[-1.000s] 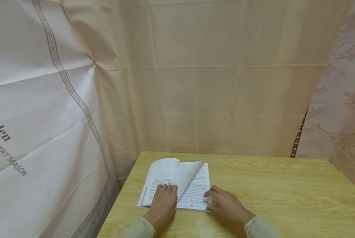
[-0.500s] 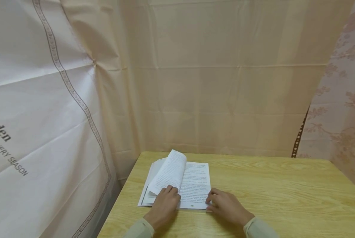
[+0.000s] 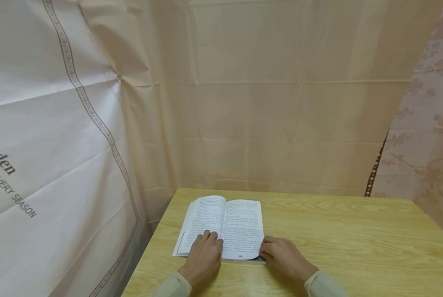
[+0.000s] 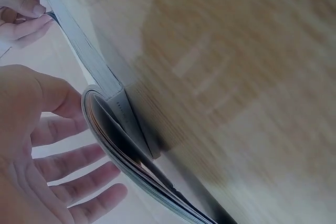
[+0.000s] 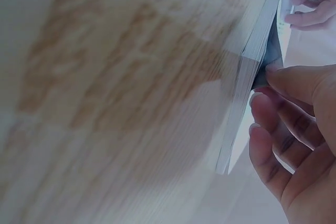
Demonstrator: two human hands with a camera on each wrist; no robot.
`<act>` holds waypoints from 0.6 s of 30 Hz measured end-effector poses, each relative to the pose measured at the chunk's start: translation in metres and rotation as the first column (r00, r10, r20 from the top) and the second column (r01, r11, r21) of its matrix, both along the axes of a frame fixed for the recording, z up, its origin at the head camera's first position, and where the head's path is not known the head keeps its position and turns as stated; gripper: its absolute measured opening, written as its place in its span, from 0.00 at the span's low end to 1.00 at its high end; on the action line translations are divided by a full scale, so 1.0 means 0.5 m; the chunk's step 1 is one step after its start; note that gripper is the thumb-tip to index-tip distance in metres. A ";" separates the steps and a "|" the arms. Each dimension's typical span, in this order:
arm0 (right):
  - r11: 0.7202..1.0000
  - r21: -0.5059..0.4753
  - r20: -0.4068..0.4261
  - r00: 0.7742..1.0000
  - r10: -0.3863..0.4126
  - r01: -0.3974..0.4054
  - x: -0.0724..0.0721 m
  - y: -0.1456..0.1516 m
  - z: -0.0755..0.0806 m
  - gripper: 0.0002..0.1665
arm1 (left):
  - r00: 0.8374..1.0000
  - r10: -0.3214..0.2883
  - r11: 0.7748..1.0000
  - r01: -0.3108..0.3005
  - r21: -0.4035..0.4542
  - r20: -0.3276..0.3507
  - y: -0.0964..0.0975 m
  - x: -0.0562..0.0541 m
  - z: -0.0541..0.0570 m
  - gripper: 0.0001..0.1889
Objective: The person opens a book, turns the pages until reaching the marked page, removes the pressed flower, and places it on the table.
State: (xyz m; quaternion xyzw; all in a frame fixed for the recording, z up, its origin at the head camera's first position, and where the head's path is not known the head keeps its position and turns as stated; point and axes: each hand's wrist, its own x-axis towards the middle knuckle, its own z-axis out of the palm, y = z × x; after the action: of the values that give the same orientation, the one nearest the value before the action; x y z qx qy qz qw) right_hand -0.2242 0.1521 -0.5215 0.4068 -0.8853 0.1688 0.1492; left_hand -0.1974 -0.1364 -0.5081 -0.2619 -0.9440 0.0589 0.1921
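Note:
An open paperback book (image 3: 242,225) with printed text lies on the table, its left-hand pages bowed up toward the spine. My left hand (image 3: 204,252) rests on the lower part of the left page, fingers extended over the paper. In the left wrist view its thumb lies by the bent bottom edge of the pages (image 4: 134,174). At the book's lower right corner, my right hand (image 3: 285,256) pinches a page between thumb and forefinger. That page's corner (image 5: 271,56) is lifted off the thick stack of pages (image 5: 239,98) below, as the right wrist view shows.
The wooden table (image 3: 336,235) extends far to the right of the book. Beige cloth (image 3: 273,123) hangs behind it, white printed cloth (image 3: 58,156) on the left, and flowered cloth (image 3: 429,136) on the right.
A leaf that was turning over from right to left now lies flat under my left hand. My right hand has taken hold of the right page's lower corner and lifted it.

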 end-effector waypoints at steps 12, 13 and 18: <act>0.989 -0.112 0.103 0.991 -0.086 0.098 0.011 0.003 0.021 0.04 | 0.989 -0.141 0.988 0.144 0.058 -0.052 0.006 -0.007 -0.009 0.12; 0.986 -0.130 0.108 0.991 -0.085 0.099 0.011 0.003 0.023 0.04 | 0.989 -0.141 0.986 0.145 0.077 -0.050 0.007 -0.007 -0.010 0.16; 0.978 -0.184 0.054 0.995 -0.087 0.095 0.008 -0.003 0.030 0.02 | 0.990 -0.129 0.988 0.133 0.084 -0.050 0.011 -0.006 -0.012 0.20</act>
State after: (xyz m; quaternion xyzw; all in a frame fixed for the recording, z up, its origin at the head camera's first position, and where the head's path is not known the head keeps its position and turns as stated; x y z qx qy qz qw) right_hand -0.2201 0.1507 -0.5065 0.3462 -0.8864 0.2532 0.1740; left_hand -0.2006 -0.1311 -0.5139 -0.3133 -0.9218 0.0105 0.2279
